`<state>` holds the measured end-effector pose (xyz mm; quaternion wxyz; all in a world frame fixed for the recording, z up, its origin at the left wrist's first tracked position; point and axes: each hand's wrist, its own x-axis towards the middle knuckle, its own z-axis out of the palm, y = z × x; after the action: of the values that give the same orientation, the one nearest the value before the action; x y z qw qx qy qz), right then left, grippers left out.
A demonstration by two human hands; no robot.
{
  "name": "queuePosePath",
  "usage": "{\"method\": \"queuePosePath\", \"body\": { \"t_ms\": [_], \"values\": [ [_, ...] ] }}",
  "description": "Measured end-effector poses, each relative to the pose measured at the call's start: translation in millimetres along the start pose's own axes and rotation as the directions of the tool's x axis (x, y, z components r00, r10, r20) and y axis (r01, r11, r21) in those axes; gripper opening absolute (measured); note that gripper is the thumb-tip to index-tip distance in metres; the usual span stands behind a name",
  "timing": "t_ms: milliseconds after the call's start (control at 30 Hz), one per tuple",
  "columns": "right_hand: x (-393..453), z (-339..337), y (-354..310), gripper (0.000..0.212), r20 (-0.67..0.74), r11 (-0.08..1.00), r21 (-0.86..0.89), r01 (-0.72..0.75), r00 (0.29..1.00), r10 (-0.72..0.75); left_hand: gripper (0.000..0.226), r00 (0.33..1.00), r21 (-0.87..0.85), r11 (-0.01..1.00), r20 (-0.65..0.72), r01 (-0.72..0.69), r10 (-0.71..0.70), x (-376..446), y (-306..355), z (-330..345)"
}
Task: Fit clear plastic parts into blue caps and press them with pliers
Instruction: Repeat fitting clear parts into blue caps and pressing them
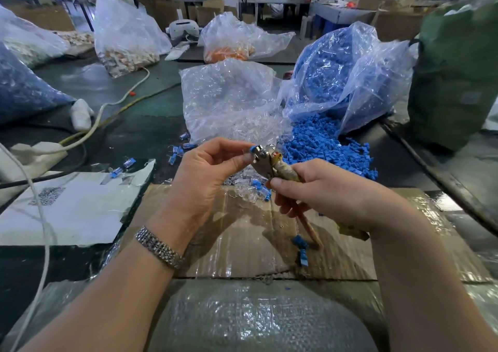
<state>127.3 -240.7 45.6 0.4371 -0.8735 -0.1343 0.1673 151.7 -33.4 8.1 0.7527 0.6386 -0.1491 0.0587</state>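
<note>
The right hand [320,192] is gripping the pliers [272,163] by their handles, fingers curled around them. The left hand [207,171] is pinching a blue cap [252,149] at the plier head. Keep the cap seated squarely while squeezing steadily; whether the clear insert is aligned cannot be told.

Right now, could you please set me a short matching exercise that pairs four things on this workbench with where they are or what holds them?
Things:
1. pliers
2. blue cap
3. loose blue caps
4. wristwatch

Places:
A. on the left wrist
B. spilling from the open bag at the right
C. gripped by the right hand
D. pinched by the left hand at the nose of the pliers

Pairs: 1-C, 2-D, 3-B, 4-A
</note>
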Motion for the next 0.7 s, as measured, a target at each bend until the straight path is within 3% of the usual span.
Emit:
{"method": "queuePosePath", "body": {
  "t_ms": [133,567,700],
  "values": [
    [2,2,2,0.038,-0.005,1.000,0.013,-0.012,1.000,0.012,0.017,0.999,0.105,0.993,-0.013,-0.047,0.049,-1,-1,3],
    [5,9,-4,0.051,-0.049,0.999,-0.003,-0.040,0.998,0.039,0.016,0.997,0.164,0.986,-0.061,-0.040,0.051,-1,-1,3],
    [2,0,1,0.052,-0.098,0.997,0.039,-0.070,0.993,0.073,0.016,0.981,0.315,0.949,-0.190,0.017,0.046,2,1,-15]
  ]
}}
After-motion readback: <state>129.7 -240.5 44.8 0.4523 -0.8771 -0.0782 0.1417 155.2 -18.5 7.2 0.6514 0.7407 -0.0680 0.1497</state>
